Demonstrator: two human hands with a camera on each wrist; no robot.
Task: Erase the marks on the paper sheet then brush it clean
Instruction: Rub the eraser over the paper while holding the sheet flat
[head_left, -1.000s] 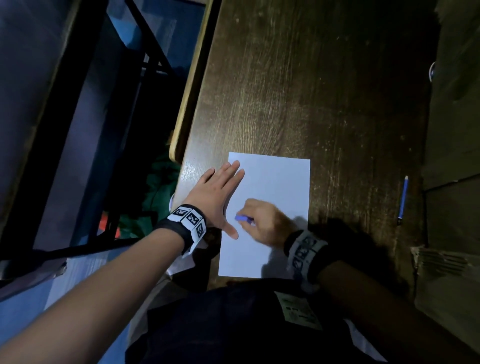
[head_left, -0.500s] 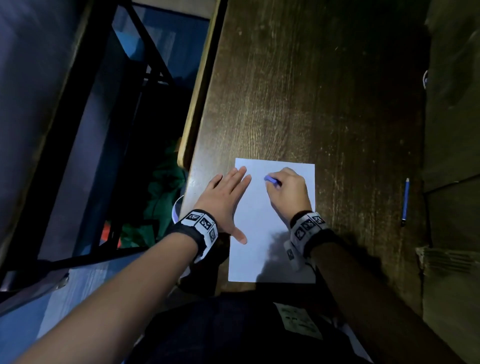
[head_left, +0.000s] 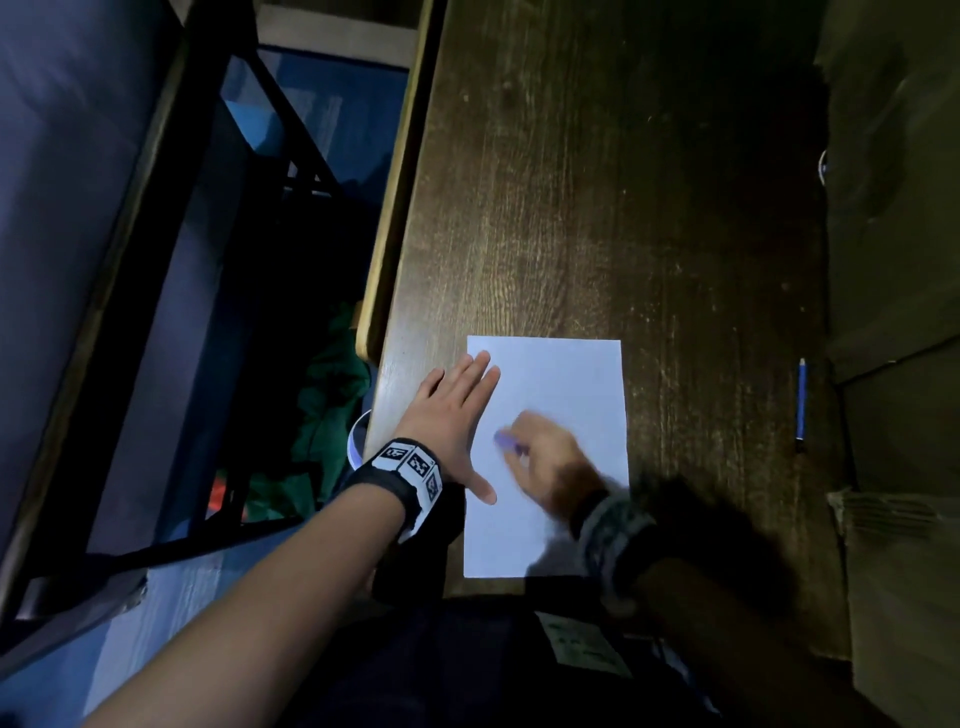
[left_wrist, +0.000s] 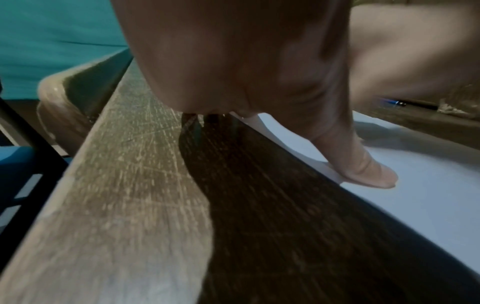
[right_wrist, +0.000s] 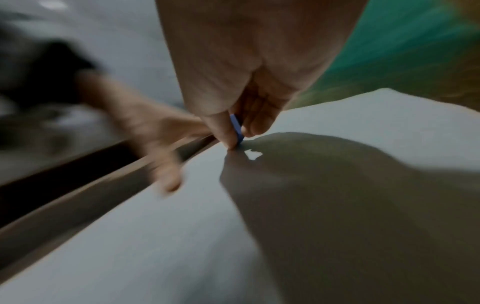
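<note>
**Erasing stage, brushing not yet begun**

Paper sheet (head_left: 561, 384) lies flat on worktop (head_left: 597, 182), near its front-left corner. Left hand (head_left: 452, 415), fingers straight and together, presses sheet's left margin. Right hand (head_left: 545, 457) pinches blue eraser (head_left: 503, 439) w/ thumb and fingertips at mid-sheet; hand blurred. No marks discernible on sheet, so erasing looks well advanced; brushing remains. Worktop edge just left of sheet; open room beyond and to right, up to pencil (head_left: 800, 405).
</note>
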